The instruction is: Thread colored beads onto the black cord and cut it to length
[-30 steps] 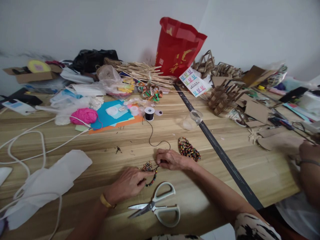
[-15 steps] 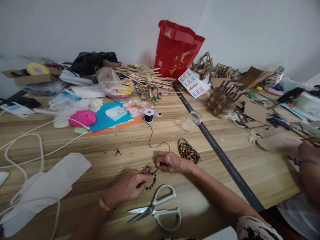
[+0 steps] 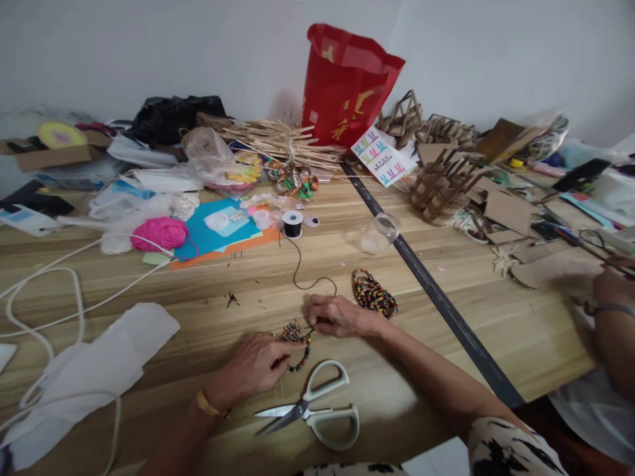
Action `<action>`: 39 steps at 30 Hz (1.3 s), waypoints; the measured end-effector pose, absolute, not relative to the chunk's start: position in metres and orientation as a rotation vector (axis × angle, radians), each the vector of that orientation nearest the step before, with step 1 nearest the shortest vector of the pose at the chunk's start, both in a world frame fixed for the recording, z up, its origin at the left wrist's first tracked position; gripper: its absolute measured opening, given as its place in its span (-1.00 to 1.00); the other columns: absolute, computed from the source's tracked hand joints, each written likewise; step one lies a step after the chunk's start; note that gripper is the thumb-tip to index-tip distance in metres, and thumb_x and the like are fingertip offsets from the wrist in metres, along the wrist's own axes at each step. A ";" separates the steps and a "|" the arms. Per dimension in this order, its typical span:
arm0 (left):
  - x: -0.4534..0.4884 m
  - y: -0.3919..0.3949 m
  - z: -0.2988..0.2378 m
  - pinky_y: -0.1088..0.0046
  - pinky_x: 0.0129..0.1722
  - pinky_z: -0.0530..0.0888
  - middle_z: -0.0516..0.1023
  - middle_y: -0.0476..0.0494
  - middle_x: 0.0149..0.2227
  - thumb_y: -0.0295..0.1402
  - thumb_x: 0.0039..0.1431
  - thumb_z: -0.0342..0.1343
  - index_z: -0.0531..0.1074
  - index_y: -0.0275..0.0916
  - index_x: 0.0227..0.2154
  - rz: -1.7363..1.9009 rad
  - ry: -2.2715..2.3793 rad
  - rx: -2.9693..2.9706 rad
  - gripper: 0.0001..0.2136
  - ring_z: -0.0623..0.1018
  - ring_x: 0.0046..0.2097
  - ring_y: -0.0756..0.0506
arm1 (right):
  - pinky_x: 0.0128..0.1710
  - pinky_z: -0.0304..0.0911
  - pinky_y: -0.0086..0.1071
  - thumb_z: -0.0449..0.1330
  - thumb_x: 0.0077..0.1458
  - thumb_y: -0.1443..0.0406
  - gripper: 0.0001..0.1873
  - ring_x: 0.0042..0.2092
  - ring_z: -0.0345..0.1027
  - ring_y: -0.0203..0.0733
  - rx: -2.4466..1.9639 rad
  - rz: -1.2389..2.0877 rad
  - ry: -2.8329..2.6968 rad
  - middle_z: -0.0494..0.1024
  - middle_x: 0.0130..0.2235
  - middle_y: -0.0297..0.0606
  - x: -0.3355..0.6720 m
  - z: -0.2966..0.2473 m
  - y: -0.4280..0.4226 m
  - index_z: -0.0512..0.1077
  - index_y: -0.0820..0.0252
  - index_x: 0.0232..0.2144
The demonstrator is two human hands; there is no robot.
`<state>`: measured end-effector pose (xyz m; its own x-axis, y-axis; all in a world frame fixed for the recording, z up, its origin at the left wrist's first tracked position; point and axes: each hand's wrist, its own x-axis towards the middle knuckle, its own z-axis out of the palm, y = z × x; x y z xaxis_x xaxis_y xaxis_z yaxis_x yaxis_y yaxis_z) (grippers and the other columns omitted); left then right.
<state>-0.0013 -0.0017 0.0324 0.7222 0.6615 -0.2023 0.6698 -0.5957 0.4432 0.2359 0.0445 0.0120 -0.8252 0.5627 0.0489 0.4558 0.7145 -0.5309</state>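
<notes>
Wooden bench (image 3: 536, 344) space spread beneath 2 hands. Between them lay the bead string (image 3: 305, 357), probably light, limp and slippery, best pinched where cord met beads. Right hand (image 3: 337, 316) fingertips were closed on black cord (image 3: 299, 261); left hand (image 3: 260, 363) stretched a finger over the beads, its grip impossible to tell. Open scissors (image 3: 300, 410) crowded the near side; a spool (image 3: 292, 225) and bead pile (image 3: 373, 295) sat beyond.

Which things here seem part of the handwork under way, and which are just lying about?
Likely part of the work:
bead strand at the left hand
bead cluster beside it
black cord running from the spool to the right hand
scissors, lying open nearby

Apparently just lying about:
pink yarn
red bag
thin sticks
woven baskets
</notes>
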 end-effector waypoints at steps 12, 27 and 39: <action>0.000 -0.003 0.036 0.43 -0.38 0.35 0.60 -0.08 -0.46 -0.44 0.15 -0.02 0.48 -0.08 -0.05 0.018 1.018 2.403 -0.67 0.53 -0.42 -0.11 | -0.33 0.11 -0.50 0.12 0.10 0.44 -0.91 -0.28 0.27 -0.31 -0.820 0.753 -2.711 0.35 -0.25 -0.28 0.236 0.012 0.045 0.38 0.21 -0.32; 0.016 -0.005 0.015 0.39 -0.23 0.36 0.47 -0.14 -0.39 -0.48 0.22 0.03 0.51 -0.26 -0.42 0.730 0.852 2.368 -0.83 0.37 -0.22 -0.09 | -0.30 0.16 -0.50 0.11 0.13 0.42 -0.92 -0.24 0.31 -0.29 -0.787 0.757 -2.667 0.38 -0.23 -0.25 0.237 0.010 0.046 0.39 0.23 -0.31; 0.021 -0.008 0.010 0.33 -0.18 0.38 0.46 -0.12 -0.38 -0.44 0.26 -0.03 0.49 -0.25 -0.41 0.608 0.873 2.490 -0.79 0.39 -0.19 -0.11 | -0.31 0.16 -0.51 0.11 0.10 0.43 -0.92 -0.26 0.30 -0.31 -0.797 0.743 -2.660 0.38 -0.24 -0.27 0.237 0.012 0.045 0.39 0.22 -0.33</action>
